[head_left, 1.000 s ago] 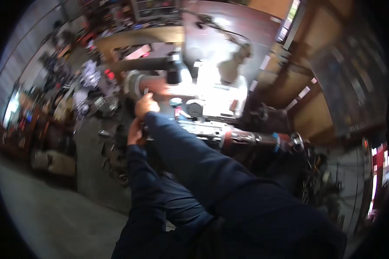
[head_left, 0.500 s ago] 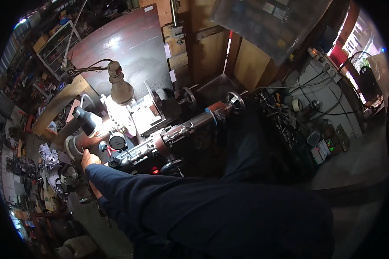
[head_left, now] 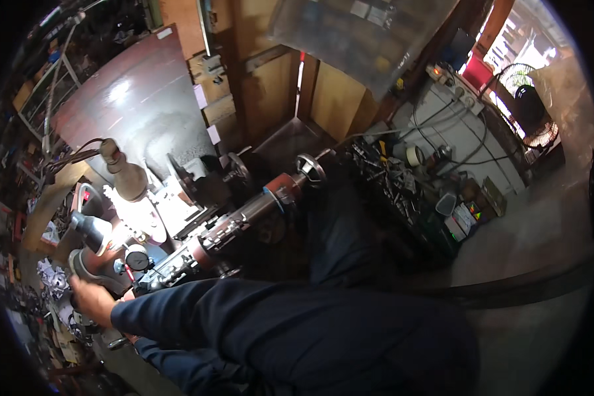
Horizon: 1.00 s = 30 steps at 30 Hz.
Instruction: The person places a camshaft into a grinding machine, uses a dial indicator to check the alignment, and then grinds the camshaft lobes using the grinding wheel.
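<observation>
One hand (head_left: pixel 92 298) grips the lathe chuck (head_left: pixel 89 264) below one lamp (head_left: pixel 127 175); which hand, and the other's state, I cannot tell. Two handwheels (head_left: pixel 310 168) sit right of it.

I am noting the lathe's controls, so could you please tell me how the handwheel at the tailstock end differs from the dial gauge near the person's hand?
The handwheel is larger, an open spoked ring of bare metal at the far end of the lathe; the dial gauge is smaller, a solid dark disc with a face. The handwheel stands free of any hand, while the dial gauge sits close to the hand at the chuck. Both are round and mounted on the lathe.
</observation>
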Each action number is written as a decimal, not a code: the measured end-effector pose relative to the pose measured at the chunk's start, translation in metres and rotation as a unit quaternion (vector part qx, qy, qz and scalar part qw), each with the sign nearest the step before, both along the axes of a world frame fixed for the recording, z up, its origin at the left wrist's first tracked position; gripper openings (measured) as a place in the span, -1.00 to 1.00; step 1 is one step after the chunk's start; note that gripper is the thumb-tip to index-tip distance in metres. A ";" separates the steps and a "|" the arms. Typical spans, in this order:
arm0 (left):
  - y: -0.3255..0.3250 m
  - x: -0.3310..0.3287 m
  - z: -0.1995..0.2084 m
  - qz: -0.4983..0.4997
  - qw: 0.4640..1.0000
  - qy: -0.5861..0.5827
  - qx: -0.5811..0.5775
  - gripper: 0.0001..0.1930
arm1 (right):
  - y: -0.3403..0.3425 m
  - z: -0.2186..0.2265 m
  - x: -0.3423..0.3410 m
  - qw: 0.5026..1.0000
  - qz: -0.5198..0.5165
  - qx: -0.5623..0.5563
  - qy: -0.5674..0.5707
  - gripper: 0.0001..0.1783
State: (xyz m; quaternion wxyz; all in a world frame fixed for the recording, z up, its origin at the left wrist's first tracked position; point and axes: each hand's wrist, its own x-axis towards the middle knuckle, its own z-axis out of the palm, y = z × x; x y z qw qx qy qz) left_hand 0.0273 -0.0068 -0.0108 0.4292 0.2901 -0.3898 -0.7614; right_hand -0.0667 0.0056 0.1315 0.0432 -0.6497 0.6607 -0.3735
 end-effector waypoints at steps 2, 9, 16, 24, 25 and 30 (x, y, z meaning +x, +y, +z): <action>-0.004 0.026 0.009 0.022 1.000 -0.007 -0.010 -0.69 | 0.076 0.061 0.000 0.960 0.211 -0.042 -0.181 -0.62; 0.000 0.005 0.016 -0.112 0.988 0.095 -0.047 -0.68 | 0.347 0.064 -0.234 0.964 0.053 -0.249 -0.072 -0.82; -0.020 0.035 -0.002 -0.050 0.999 0.008 0.018 -0.52 | 0.594 -0.104 -0.497 0.745 -0.655 0.095 -0.087 -0.73; 0.079 -0.011 0.063 0.147 0.934 -0.259 -0.198 -0.39 | 0.688 -0.172 -0.515 0.369 -0.869 -0.159 -0.288 -0.48; 0.082 -0.002 0.057 0.142 0.911 -0.269 -0.278 -0.40 | 0.690 -0.158 -0.509 0.254 -0.883 -0.160 -0.361 -0.45; 0.138 -0.036 0.056 0.531 0.730 -0.414 -0.119 -0.49 | 0.792 -0.223 -0.533 0.490 -0.766 0.254 -0.330 -0.54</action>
